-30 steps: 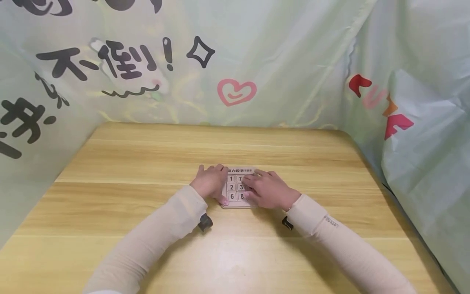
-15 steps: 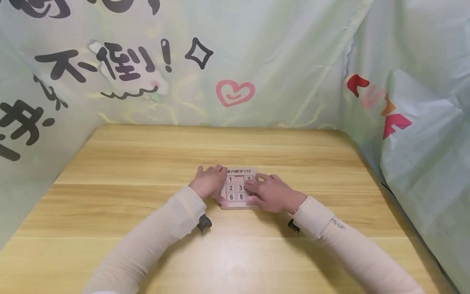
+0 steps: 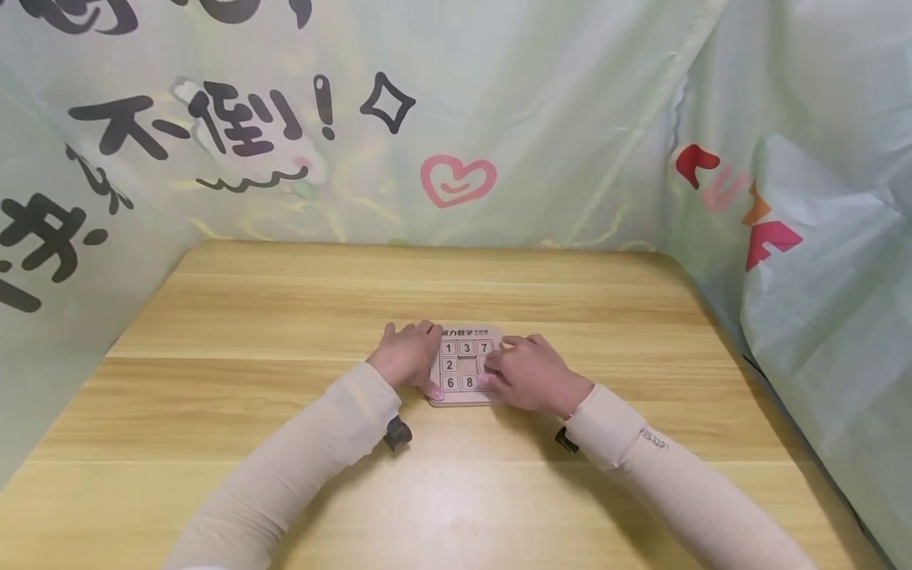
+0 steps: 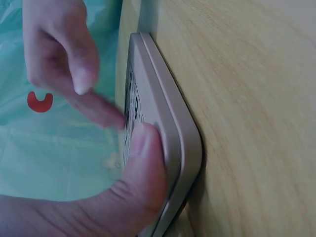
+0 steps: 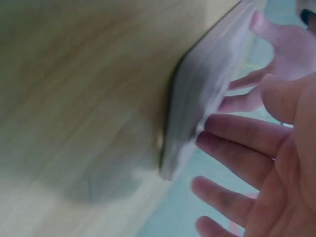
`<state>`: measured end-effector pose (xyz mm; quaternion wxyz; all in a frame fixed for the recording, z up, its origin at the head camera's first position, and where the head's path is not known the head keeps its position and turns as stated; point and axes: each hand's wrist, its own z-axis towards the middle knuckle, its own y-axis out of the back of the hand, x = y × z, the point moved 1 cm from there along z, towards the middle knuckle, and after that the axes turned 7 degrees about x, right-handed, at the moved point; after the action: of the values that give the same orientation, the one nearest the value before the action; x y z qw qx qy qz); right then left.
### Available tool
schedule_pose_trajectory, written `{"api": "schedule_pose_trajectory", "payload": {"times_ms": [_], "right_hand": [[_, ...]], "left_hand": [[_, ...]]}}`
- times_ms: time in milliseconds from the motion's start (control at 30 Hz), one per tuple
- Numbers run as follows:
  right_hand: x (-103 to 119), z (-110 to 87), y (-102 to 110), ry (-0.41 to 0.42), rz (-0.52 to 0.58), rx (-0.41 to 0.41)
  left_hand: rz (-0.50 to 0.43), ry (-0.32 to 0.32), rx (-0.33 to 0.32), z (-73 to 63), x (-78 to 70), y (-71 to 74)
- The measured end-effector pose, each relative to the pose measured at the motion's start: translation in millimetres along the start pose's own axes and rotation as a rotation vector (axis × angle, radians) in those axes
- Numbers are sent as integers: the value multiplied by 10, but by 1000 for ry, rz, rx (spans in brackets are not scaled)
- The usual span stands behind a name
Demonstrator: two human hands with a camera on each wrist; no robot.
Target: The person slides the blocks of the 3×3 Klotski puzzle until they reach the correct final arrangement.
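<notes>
A sliding number puzzle (image 3: 466, 400) lies flat on the wooden table, its pale frame holding numbered tiles. The top row reads 1, 3, 7, and the centre slot is a gap. My left hand (image 3: 408, 354) holds the puzzle's left side, with the thumb (image 4: 140, 158) on the near corner and the other fingers at the far left. Over the right side is my right hand (image 3: 536, 374), its fingers fairly straight. In the right wrist view its leading fingertips (image 5: 210, 123) meet the tile face. This hand covers tiles at the middle and lower right.
The wooden table (image 3: 285, 301) extends around the puzzle on all sides. Behind it hangs a pale green printed curtain (image 3: 556, 119), and another curtain (image 3: 826, 340) borders the right edge. Dark wrist-worn devices (image 3: 397, 434) sit under both cuffs.
The 7 tile has moved from top middle to top right. After that, the 3 tile went up from the centre to top middle, leaving the gap in the centre. My left hand stays put.
</notes>
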<state>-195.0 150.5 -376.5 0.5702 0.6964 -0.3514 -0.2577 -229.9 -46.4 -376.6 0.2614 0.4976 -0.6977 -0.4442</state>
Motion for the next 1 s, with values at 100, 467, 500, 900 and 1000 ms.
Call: {"api": "schedule_pose_trajectory", "payload": {"times_ms": [100, 467, 500, 900, 1000], "right_hand": [[20, -50, -2, 60, 35, 16], [-86, 8, -24, -27, 60, 30], [-71, -13, -14, -30, 50, 50], [-28, 112, -28, 43, 40, -8], [-72, 109, -15, -3, 10, -16]], "left_hand": [[2, 5, 1, -3, 0, 3], [-21, -12, -19, 8, 11, -11], [-23, -12, -18, 9, 8, -13], [-29, -14, -9, -6, 17, -5], [-34, -9, -3, -5, 11, -3]]}}
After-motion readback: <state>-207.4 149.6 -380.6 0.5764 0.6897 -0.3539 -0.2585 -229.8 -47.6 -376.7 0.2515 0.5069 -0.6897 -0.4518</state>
